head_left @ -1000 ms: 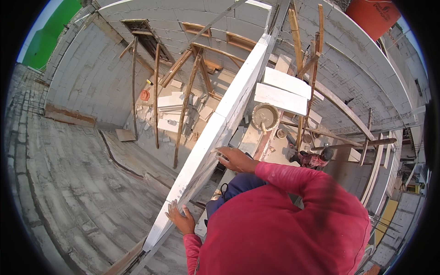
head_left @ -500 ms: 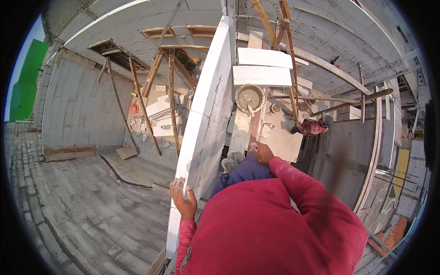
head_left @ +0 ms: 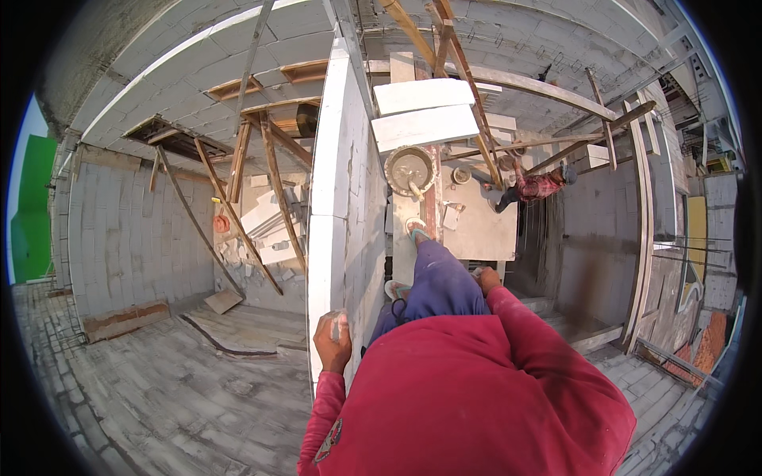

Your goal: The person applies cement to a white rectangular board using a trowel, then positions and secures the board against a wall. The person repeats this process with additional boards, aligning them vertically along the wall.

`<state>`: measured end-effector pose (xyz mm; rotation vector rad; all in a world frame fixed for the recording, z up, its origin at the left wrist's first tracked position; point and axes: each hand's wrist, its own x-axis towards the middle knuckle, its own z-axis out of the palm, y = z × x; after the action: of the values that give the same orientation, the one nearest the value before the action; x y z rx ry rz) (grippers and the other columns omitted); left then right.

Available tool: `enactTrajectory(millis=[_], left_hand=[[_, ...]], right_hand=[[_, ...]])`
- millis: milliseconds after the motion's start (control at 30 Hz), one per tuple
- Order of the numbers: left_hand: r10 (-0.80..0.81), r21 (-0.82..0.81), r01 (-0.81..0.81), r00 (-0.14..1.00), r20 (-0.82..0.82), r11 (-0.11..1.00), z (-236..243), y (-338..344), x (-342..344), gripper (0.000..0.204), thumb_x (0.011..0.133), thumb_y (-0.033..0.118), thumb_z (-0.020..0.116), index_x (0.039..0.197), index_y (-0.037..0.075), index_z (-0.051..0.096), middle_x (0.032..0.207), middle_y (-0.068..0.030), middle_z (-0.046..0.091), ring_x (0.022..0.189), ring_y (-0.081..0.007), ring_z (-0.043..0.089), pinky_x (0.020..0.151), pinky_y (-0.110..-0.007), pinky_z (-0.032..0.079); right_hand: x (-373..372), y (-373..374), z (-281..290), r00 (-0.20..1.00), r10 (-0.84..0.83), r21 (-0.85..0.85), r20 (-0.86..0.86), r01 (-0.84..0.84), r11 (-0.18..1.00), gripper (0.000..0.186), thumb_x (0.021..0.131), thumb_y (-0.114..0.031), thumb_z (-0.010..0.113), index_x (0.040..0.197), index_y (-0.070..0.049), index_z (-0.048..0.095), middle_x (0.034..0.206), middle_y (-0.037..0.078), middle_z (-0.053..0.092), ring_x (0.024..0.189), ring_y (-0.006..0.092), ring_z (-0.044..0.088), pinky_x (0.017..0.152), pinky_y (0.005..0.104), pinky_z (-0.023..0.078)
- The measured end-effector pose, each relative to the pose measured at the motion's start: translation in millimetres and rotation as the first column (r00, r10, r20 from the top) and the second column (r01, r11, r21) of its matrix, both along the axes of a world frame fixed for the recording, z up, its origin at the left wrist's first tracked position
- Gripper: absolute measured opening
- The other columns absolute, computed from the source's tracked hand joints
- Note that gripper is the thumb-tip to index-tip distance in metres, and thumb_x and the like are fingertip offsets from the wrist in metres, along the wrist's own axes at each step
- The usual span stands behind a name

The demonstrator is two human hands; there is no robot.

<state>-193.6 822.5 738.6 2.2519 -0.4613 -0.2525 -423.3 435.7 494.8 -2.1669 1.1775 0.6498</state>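
Observation:
A pale block wall (head_left: 324, 238) runs away from me on my left, its top edge smooth and white. Against that top, my left hand (head_left: 332, 343) is closed, its fingers curled at the edge and dusty. My right hand (head_left: 486, 279) is closed beside my right thigh; what it holds, if anything, is hidden. Ahead of my feet a round bucket (head_left: 409, 168) of grey mortar stands on the planking, with a pale handle (head_left: 417, 191) sticking out over its rim. Just beyond it lie two white blocks (head_left: 425, 127).
My sandalled foot (head_left: 418, 229) is on the narrow planking (head_left: 403, 246). A co-worker (head_left: 540, 186) in a checked shirt is lower down at the right. Wooden props (head_left: 274, 190) lean at the left, with a dusty floor (head_left: 175, 389) below. A long beam (head_left: 641, 230) stands at right.
One of my feet has stepped forward toward the bucket. My left hand's fingers have curled from spread to closed on the wall. The bucket and blocks appear nearer the left in view.

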Motion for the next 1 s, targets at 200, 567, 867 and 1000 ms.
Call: enactTrajectory(millis=[200,567,867,1000], left_hand=[[0.037,0.06,-0.028,0.988,-0.151,0.998,-14,-44,37,0.022,0.102,0.02,0.07,0.096,-0.001,0.071,0.095,-0.018,0.072,0.087,-0.0366,0.07,0.08,-0.041,0.054],[0.135,0.073,-0.115,0.9,-0.414,0.991,-43,-171,130,0.023,0.107,0.021,0.065,0.102,-0.001,0.073,0.093,-0.0095,0.075,0.09,-0.0174,0.068,0.085,-0.033,0.053],[0.119,0.075,-0.093,0.757,-0.642,0.993,-97,-210,154,0.025,0.108,0.022,0.062,0.107,-0.001,0.072,0.094,-0.0051,0.073,0.09,-0.0139,0.066,0.084,-0.03,0.052],[0.072,0.089,-0.013,0.71,-0.7,0.996,-144,-221,156,0.025,0.108,0.022,0.062,0.11,-0.001,0.071,0.094,-0.0056,0.073,0.089,-0.0134,0.066,0.084,-0.031,0.052]], right_hand=[[47,-23,-13,0.982,-0.067,-0.118,0.174,0.089,0.989,0.05,0.099,-0.049,0.064,0.096,0.0,0.075,0.101,0.028,0.075,0.098,0.0452,0.073,0.089,0.0543,0.057],[224,-130,-2,0.896,-0.334,0.275,0.294,0.255,0.927,0.028,0.095,-0.026,0.07,0.105,0.0,0.071,0.097,0.028,0.074,0.095,0.0462,0.072,0.086,0.0525,0.056],[242,-123,-41,0.915,-0.343,0.241,0.213,0.291,0.926,0.026,0.095,-0.026,0.071,0.116,-0.009,0.071,0.105,0.023,0.075,0.101,0.0408,0.073,0.087,0.0478,0.056],[240,-111,-75,0.888,-0.333,0.218,0.318,0.273,0.937,0.024,0.095,-0.025,0.07,0.111,-0.007,0.069,0.104,0.021,0.076,0.102,0.0428,0.072,0.089,0.0488,0.056]])
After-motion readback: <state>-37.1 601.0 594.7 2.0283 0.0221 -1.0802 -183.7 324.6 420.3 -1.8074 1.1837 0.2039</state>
